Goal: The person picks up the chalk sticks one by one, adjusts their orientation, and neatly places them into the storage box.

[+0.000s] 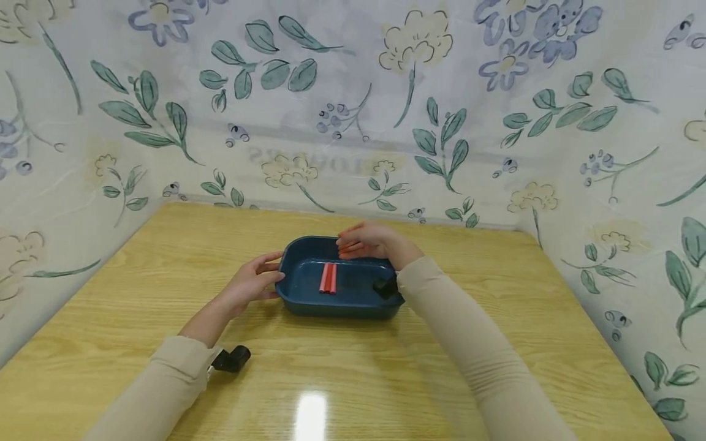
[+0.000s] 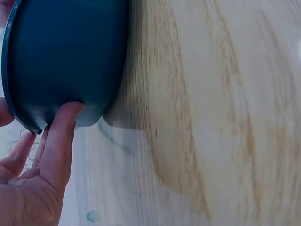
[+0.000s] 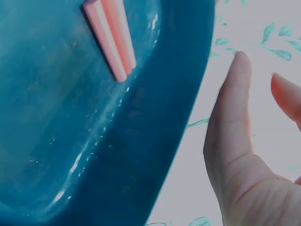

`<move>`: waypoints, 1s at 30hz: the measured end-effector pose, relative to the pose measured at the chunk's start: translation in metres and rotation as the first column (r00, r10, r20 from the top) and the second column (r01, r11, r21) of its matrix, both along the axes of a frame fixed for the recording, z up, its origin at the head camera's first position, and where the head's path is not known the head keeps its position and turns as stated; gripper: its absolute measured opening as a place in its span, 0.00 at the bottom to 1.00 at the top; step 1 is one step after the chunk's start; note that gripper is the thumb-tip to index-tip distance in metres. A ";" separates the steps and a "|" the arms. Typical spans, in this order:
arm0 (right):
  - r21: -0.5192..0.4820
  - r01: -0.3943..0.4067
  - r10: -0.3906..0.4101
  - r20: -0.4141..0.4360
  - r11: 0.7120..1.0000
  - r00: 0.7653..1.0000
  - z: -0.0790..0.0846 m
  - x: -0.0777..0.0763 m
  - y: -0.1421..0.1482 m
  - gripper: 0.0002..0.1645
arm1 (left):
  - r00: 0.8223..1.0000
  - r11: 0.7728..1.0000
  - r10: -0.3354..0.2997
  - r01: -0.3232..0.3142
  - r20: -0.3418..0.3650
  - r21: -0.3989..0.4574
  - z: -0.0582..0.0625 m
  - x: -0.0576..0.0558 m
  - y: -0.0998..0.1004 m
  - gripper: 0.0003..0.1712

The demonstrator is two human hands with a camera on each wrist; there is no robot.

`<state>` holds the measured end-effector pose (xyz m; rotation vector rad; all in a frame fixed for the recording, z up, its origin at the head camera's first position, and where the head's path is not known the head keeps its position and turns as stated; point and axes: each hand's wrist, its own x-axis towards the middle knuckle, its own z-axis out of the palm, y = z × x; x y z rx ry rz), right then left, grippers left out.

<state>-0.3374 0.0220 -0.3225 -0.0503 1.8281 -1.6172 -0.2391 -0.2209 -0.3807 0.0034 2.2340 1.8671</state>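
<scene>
Head view: blue tray sits on the wooden table, its long side running left to right, with three pink and red sticks lying close together, side by side, on its floor, a little left of the middle. The person's left hand holds the tray's left end, thumb at the rim and fingers spread along the outside. The right hand is at the far rim, bent inward at the wrist, its fingers loosely extended toward the left and holding nothing. Both forearms wear beige sleeves. A black device shows beside the left cuff, and another black piece shows by the right cuff, in front of the tray's right end. Floral cloth hangs behind the table and along its sides.

Left wrist view: the tray's outer wall fills the upper left. One long finger presses nearly straight against that wall, other fingertips meet the rim, and the thumb tip lies across the rim from them.

Right wrist view: the sticks lie near the tray's wall. The right hand is outside the rim, one finger straight and the thumb apart from it, with cloth visible between finger and tray.
</scene>
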 end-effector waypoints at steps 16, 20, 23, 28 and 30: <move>-0.111 0.028 -0.040 -0.101 0.993 0.994 -0.001 0.049 0.033 0.24 | 1.000 1.000 -0.007 0.007 -0.007 0.008 -0.005 0.001 -0.006 0.34; -0.127 0.038 -0.053 -0.109 0.991 0.993 -0.009 0.059 0.046 0.27 | 1.000 1.000 -0.003 0.003 -0.006 0.005 -0.005 0.000 -0.004 0.33; -0.137 0.045 -0.061 -0.118 0.990 0.991 -0.016 0.066 0.057 0.27 | 1.000 1.000 -0.003 0.003 -0.005 0.002 -0.003 0.001 -0.002 0.33; -0.168 0.034 -0.060 -0.157 0.985 0.986 -0.025 0.074 0.077 0.26 | 0.999 0.999 -0.030 0.030 -0.030 0.010 0.000 0.002 0.000 0.34; -0.180 0.042 -0.073 -0.167 0.983 0.983 -0.027 0.077 0.086 0.26 | 0.998 0.999 -0.044 0.044 -0.040 0.017 0.000 0.002 0.000 0.34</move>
